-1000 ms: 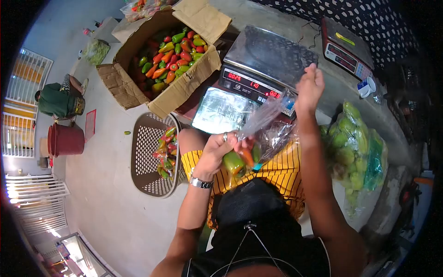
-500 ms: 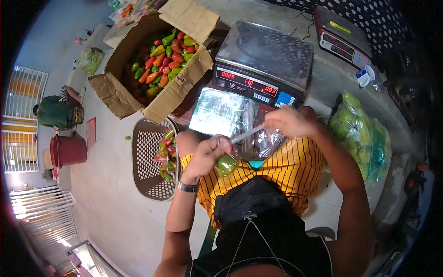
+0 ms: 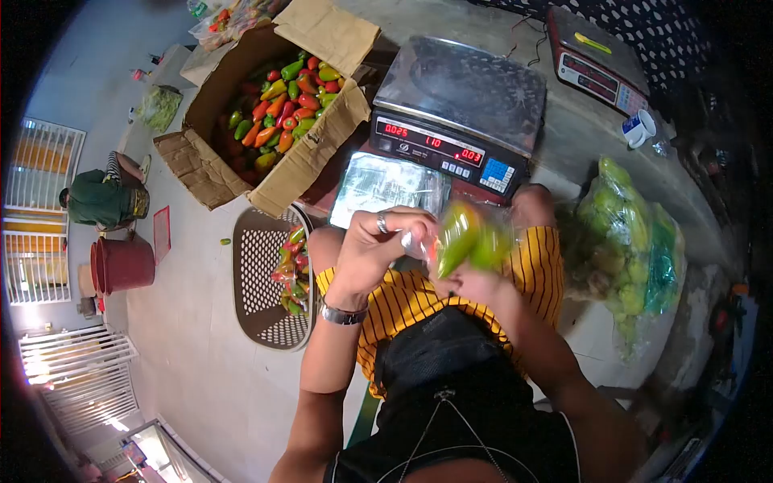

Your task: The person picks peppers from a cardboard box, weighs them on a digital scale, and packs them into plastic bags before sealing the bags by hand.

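Note:
My left hand (image 3: 370, 253), with a ring and a wristwatch, pinches the gathered end of a clear plastic bag of green and reddish peppers (image 3: 467, 241). The bag is raised above my lap and smeared by motion. Just below it is my right hand (image 3: 483, 291), blurred and partly behind the bag, so its grip is unclear. Beyond the bag, a stack of clear plastic bags (image 3: 386, 189) lies in front of a digital scale (image 3: 459, 88) with lit red figures.
An open cardboard box (image 3: 310, 165) of peppers stands at upper left. Below it, a plastic basket (image 3: 254, 306) contains bagged peppers. Large bags of green produce (image 3: 620, 241) are on the right. A second scale (image 3: 596, 60) and a cup (image 3: 638, 129) sit farther back. One person (image 3: 105, 197) bends near a red bin (image 3: 121, 264).
The pepper bag has swung up and to the right from beneath my left hand. My right hand has come down and left from the stretched bag neck to below the bag.

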`<state>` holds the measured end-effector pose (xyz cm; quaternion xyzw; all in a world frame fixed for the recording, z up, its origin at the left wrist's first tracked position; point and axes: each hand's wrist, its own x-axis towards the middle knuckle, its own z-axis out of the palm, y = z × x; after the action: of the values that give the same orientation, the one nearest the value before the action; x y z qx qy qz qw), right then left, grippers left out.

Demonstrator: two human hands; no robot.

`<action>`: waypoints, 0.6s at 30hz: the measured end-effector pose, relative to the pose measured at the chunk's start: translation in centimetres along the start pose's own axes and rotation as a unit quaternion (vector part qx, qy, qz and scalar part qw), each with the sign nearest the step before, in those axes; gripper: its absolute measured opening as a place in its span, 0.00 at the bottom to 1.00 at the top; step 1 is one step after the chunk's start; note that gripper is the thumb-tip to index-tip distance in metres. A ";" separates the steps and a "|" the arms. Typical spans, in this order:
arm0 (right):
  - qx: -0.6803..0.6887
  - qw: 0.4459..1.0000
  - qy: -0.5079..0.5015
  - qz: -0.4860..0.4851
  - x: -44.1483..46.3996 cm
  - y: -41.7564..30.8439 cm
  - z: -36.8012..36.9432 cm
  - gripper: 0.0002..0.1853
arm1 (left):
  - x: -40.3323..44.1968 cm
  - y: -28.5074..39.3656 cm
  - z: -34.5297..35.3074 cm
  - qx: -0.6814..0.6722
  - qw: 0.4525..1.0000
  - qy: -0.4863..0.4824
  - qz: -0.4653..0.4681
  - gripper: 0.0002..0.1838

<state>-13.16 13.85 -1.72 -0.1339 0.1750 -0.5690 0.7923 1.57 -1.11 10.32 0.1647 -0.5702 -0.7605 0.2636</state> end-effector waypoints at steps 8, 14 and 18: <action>-0.306 0.925 0.190 -0.118 1.2 -8.9 7.3 0.14 | 1.5 -3.9 -1.7 0.236 0.949 0.206 -0.030 0.05; 0.035 0.995 -0.068 0.071 1.6 2.1 3.3 0.11 | 0.0 0.6 -1.0 -0.062 0.994 -0.031 -0.084 0.05; -0.069 0.957 0.268 -0.088 2.2 -4.2 3.7 0.13 | 0.1 1.4 -0.8 0.293 0.944 0.069 -0.135 0.03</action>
<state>-14.51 10.45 3.09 -0.0459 0.4073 -0.6382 0.6517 2.19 -2.07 11.46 0.3618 -0.7211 -0.5748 0.1371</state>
